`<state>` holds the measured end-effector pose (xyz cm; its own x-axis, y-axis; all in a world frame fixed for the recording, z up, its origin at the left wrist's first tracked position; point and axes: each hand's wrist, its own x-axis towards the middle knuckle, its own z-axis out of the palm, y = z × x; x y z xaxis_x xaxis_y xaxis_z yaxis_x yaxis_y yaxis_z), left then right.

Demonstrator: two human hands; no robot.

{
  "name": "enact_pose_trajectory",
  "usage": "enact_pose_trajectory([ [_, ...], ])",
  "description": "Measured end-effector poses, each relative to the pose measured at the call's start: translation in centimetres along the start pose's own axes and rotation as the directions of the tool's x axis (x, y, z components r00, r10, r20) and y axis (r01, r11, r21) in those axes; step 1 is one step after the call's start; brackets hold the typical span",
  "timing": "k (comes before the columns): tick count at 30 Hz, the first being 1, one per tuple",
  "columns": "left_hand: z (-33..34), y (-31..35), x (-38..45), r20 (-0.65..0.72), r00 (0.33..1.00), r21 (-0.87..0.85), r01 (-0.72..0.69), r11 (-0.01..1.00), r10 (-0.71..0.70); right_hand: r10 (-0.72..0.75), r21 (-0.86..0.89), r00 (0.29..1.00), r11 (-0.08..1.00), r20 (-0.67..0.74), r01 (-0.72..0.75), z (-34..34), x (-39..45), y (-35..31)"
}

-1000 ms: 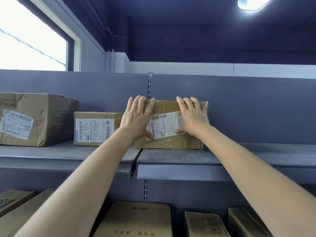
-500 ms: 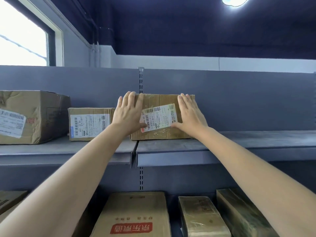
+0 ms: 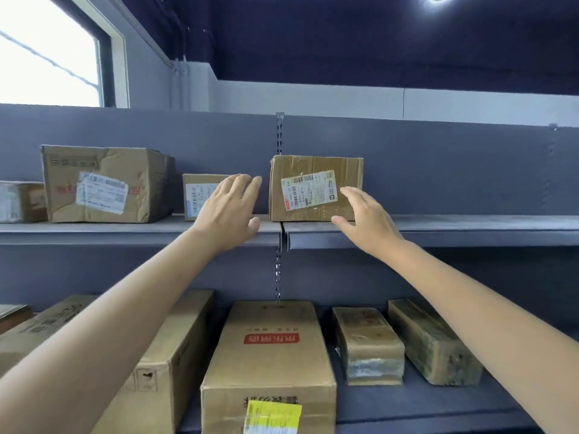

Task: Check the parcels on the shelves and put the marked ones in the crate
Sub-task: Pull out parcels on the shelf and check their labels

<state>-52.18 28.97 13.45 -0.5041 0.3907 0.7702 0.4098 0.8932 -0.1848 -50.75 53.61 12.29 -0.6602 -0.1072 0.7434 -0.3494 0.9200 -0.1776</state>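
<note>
A brown cardboard parcel with a white shipping label stands upright on the upper grey shelf, just right of the slotted upright. My left hand hovers open to its left, in front of a smaller labelled parcel, touching nothing. My right hand is open at the parcel's lower right corner, fingers loosely spread, apart from the box. No crate is in view.
A large dented box and a small one sit further left on the upper shelf. The lower shelf holds a long box with a red mark and yellow label, two taped bundles, and more boxes at left.
Both hands have come off the labelled parcel and drawn back toward me; the parcel stays on the shelf. The view has tilted down, showing more of the lower shelf.
</note>
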Motion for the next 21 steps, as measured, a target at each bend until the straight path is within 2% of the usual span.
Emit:
enact_pose_trajectory([
  [4, -2.2, 0.7, -6.9, 0.062, 0.997, 0.014, 0.033, 0.999, -0.034, -0.038, 0.051, 0.997, 0.998, 0.069, 0.035, -1.0, -5.9, -2.1],
  [10, -4.1, 1.7, -18.1, 0.233, 0.959, 0.002, 0.165, 0.986, -0.161, 0.054, 0.151, 0.984, 0.985, 0.168, -0.080, 0.8, -14.9, -4.8],
  [15, -5.5, -0.1, -25.3, 0.319, 0.900, -0.019, 0.321, 0.947, -0.299, 0.111, 0.192, 0.955, 0.967, 0.274, -0.167, 2.8, -20.2, -9.4],
  [21, -8.1, -4.6, -32.0, 0.348, 0.856, -0.073, 0.431, 0.900, -0.382, 0.104, 0.267, 0.935, 0.942, 0.339, -0.202, 5.8, -23.7, -18.0],
])
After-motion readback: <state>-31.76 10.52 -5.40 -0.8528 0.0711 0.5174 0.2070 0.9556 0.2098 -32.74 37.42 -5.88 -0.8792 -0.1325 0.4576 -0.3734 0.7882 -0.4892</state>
